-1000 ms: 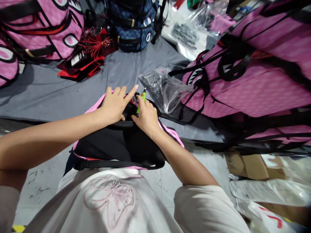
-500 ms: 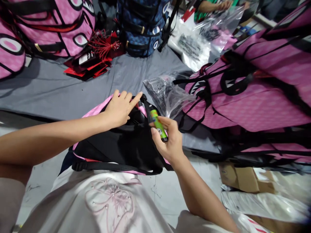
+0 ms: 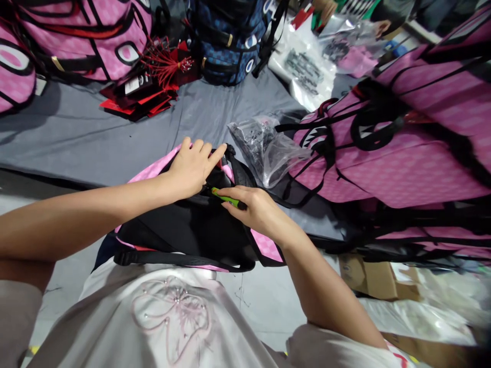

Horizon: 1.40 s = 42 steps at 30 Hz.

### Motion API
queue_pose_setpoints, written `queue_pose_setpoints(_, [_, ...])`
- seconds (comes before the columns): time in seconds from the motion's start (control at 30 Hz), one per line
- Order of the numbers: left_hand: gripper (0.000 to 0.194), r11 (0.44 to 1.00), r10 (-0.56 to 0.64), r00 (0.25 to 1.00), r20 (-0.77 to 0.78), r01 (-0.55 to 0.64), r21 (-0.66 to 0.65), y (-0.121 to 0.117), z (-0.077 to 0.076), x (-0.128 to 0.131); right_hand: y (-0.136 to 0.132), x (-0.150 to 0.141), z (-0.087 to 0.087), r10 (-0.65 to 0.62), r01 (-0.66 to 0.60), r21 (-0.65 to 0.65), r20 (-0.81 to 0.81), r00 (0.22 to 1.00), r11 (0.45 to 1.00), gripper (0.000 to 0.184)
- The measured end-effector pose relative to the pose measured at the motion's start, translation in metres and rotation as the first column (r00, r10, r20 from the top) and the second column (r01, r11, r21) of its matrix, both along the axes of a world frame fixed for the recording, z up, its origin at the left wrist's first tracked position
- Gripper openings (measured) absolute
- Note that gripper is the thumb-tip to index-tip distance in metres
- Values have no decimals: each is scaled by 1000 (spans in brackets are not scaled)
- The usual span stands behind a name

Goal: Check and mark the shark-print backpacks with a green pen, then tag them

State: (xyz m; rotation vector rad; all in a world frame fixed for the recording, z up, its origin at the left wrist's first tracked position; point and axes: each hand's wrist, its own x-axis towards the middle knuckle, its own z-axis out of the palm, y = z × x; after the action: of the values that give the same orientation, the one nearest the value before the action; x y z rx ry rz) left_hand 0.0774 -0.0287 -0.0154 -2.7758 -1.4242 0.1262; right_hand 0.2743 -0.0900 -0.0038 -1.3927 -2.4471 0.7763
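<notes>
Grey cloth-covered table [image 3: 88, 143], pale floor [image 3: 264, 304] with dark marks, brown cardboard box [image 3: 379, 280] at lower right

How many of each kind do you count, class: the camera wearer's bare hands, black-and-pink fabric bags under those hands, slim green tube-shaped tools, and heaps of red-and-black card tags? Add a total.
Bare hands, left hand and right hand: 2
Black-and-pink fabric bag under them: 1
Slim green tube-shaped tool: 1
Heap of red-and-black card tags: 1
Total: 5
</notes>
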Motion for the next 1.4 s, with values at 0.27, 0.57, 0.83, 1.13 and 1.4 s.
queue_pose_setpoints(0.27, [90, 1000, -3, 1000, 12, 3, 21, 2, -4, -1, 1, -5, 0, 71, -72, 17, 63, 995, 997, 34])
queue_pose_setpoints(0.57, [90, 1000, 4, 1000, -7, -4, 0, 1, -2, -2, 4, -5, -2, 77, -78, 23, 43, 996, 997, 34])
queue_pose_setpoints(0.83, [90, 1000, -2, 1000, -1, 2, 10, 0, -1, -1, 2, -5, -1, 61, -61, 11, 20, 998, 998, 33])
queue_pose_setpoints(1.13, [91, 999, -9, 1000, 1, 9, 40, 0, -4, -1, -1, -8, 1, 12, -12, -1, 40, 999, 1000, 33])
queue_pose_setpoints(1.4, [127, 960, -47, 989, -143, 5, -282, 15, 32, -22, -9, -8, 9, -52, 54, -73, 21, 998, 996, 34])
